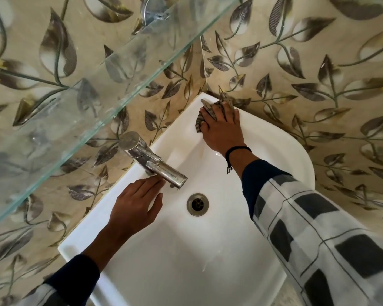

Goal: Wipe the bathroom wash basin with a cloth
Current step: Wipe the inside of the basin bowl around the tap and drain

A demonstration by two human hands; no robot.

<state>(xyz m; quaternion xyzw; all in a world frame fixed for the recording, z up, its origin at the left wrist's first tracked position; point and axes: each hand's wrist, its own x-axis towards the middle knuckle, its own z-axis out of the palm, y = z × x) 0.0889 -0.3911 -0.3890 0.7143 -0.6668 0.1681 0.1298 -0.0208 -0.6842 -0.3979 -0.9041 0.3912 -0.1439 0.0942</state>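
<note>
The white ceramic wash basin (181, 250) is sitting in a corner of leaf-patterned wall tiles (318, 62), its drain (197, 204) near the middle of the bowl; the right hand (221, 129) is lying at about one o'clock from the drain, on the back rim where basin meets wall; it is pressing flat, fingers slightly spread, on a striped grey cloth (200, 122), which is showing only at the fingertips and along the hand's left edge; the flat palm is, in my judgement, keeping the cloth spread and loaded against the ceramic. The left hand (134, 208) is resting at about nine o'clock from the drain, open, fingers together, holding nothing, fingertips touching the base of the chrome tap (150, 161); it is probably serving to steady the body while the other arm is reaching across. A glass shelf (80, 89) is overhanging at ten o'clock. Wiping is underway at the far corner; the bowl and near rim are appearing not yet covered.
</note>
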